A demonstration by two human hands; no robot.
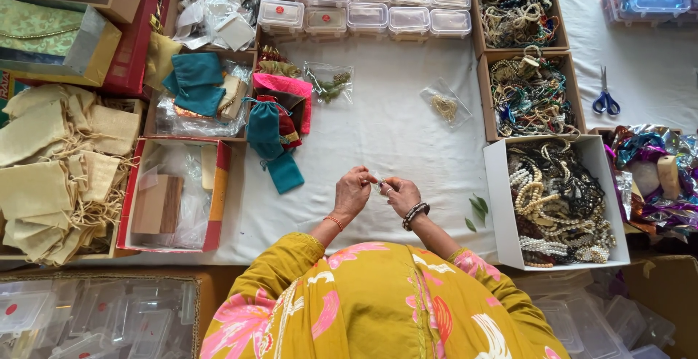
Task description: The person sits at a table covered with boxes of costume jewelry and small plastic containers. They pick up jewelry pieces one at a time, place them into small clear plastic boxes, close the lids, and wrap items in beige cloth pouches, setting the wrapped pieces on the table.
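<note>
- Left hand (352, 193) and right hand (400, 195): fingertips pinched together on one small clear packet (379, 183).
- Packet held above white cloth (392, 134), left of white box of bead necklaces (558, 203), right of teal pouch (273, 148).

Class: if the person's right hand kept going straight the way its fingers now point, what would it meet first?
The right hand points toward the left hand, so it would meet that hand first, probably; a small item sits between their fingertips.

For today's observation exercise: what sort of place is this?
Probably a jewellery packing table: open cardboard boxes of beaded necklaces, rows of small clear plastic lidded boxes, and beige drawstring cloth pouches.
</note>
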